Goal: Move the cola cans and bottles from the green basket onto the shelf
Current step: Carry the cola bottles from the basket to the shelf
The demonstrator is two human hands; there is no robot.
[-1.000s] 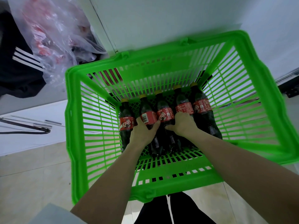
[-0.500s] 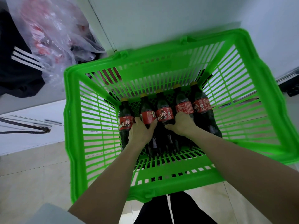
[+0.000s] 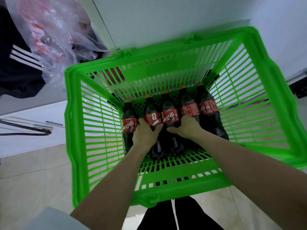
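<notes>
1. Both hands reach into the green basket (image 3: 79, 130), where five cola bottles (image 3: 206, 112) lie side by side on its floor.
2. The left hand (image 3: 146, 135) curls around the second bottle (image 3: 152, 120); the right hand (image 3: 187, 128) wraps the fourth bottle (image 3: 189, 108).
3. Risk: the smooth, rounded plastic may slip during the lift, and tightly packed neighbours could roll or be dragged along.
4. The basket is rigid slatted plastic; the bottles are dark, with glossy red labels and yellow caps.
</notes>
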